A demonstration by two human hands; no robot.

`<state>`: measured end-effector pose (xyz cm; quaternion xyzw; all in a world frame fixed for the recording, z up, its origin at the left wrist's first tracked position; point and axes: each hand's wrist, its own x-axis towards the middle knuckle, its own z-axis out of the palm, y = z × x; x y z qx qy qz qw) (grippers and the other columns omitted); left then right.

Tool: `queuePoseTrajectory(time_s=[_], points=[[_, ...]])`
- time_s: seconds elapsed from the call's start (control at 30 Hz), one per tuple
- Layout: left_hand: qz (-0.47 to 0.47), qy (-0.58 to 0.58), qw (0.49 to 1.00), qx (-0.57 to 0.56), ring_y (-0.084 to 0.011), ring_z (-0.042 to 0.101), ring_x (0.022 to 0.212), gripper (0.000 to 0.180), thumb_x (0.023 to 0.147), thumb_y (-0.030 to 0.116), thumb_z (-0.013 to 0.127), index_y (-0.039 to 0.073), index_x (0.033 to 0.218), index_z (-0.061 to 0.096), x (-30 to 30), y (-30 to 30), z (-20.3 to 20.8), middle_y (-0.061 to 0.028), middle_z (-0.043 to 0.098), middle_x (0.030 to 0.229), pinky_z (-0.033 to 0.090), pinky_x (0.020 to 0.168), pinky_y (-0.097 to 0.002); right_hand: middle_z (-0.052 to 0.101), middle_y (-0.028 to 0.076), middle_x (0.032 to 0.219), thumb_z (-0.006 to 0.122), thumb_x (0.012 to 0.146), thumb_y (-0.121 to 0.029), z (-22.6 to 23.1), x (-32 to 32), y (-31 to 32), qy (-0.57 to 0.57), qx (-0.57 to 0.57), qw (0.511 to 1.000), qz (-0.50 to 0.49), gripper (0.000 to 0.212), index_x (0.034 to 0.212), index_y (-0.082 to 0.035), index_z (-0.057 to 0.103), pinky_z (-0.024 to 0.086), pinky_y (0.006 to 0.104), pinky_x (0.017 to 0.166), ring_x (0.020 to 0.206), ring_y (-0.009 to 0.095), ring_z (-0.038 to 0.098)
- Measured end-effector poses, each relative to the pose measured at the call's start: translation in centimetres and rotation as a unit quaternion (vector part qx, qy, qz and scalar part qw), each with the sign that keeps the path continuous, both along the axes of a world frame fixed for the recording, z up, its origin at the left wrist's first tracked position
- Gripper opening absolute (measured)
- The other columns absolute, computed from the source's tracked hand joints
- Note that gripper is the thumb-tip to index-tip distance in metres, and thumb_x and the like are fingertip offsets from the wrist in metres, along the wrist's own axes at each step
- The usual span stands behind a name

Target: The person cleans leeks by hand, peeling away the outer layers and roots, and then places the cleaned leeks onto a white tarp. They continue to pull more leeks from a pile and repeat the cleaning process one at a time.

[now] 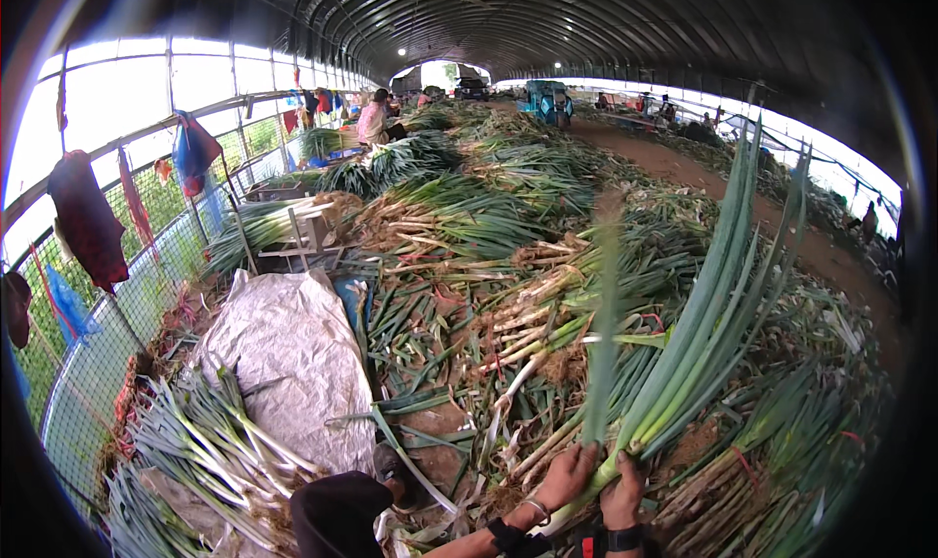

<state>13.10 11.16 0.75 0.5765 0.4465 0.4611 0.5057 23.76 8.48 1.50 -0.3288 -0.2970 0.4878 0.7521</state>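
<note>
A large green onion [689,348] stands tilted in front of me, its long leaves fanning up to the right. My right hand [623,499] is closed around its stalk near where the leaves split. Close beside it, my left hand [569,474] has its fingers pinched at the base of a single outer leaf [604,348], which is blurred by motion and stands apart from the others. The pale lower stalk shows between my wrists; its root end is hidden. To the left, a pile of cleaned green onions [230,450] with white stalks lies by my knee.
A whitish plastic sheet [288,353] is spread on the ground at left. Untrimmed green onion bundles [547,304] and loose leaves cover the ground ahead. A netted fence [127,343] with hanging bags runs along the left. Another person [373,120] sits farther off; a blue vehicle [547,102] stands behind.
</note>
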Motion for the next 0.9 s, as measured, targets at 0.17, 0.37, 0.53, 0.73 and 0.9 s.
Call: queuePoseTrajectory(time_s=[0.17,0.37,0.53,0.73,0.9], points=[[0.087,-0.241,0.932,-0.256,-0.0090,0.042,0.051,0.024,0.089,0.027,0.050,0.005,0.095,0.056,-1.6,1.3,-5.8,0.0012,0.049,0.064,0.035,0.046,-0.0240,0.051,0.006,0.107,0.056,0.081,-0.014,0.1,0.2,-0.3,0.019,0.029,0.999,0.007,0.039,0.117,-0.003,0.045,0.042,0.0358,0.088,0.097,0.018,0.051],[-0.020,0.546,0.832,-0.101,-0.0345,0.054,0.101,0.059,0.078,0.050,0.053,0.000,0.110,0.053,-11.9,-0.5,-12.8,-0.0251,0.053,0.111,0.045,0.080,-0.0435,0.052,0.006,0.095,0.054,0.084,-0.020,0.9,2.9,0.3,0.060,0.023,0.996,-0.058,0.034,0.112,-0.002,0.048,0.043,0.0444,0.091,0.091,0.017,0.050],[-0.075,0.112,0.989,0.060,-0.0315,0.048,0.110,0.056,0.079,0.029,0.061,0.000,0.124,0.041,-6.5,1.1,-7.0,-0.0209,0.049,0.119,0.042,0.087,-0.0375,0.052,0.006,0.098,0.054,0.083,-0.019,1.0,0.8,0.9,0.082,0.020,0.996,-0.030,0.034,0.113,-0.003,0.048,0.045,0.0410,0.086,0.092,0.017,0.050],[-0.151,0.058,0.978,0.128,-0.0222,0.059,0.086,0.036,0.081,0.018,0.061,0.003,0.112,0.054,-2.1,-1.1,0.7,-0.0121,0.060,0.096,0.047,0.075,-0.0314,0.053,0.005,0.101,0.054,0.083,-0.014,-0.2,1.4,0.7,0.112,-0.024,0.993,0.019,0.033,0.114,-0.003,0.048,0.045,0.0329,0.079,0.090,0.018,0.053],[-0.072,0.109,0.980,0.151,-0.0245,0.059,0.077,0.030,0.079,0.015,0.063,0.003,0.104,0.053,-1.3,-2.7,1.0,-0.0107,0.059,0.087,0.047,0.070,-0.0317,0.052,0.007,0.107,0.055,0.082,-0.010,-0.2,1.4,0.6,0.109,-0.040,0.993,-0.016,0.037,0.117,-0.002,0.044,0.043,0.0319,0.082,0.093,0.018,0.052]])
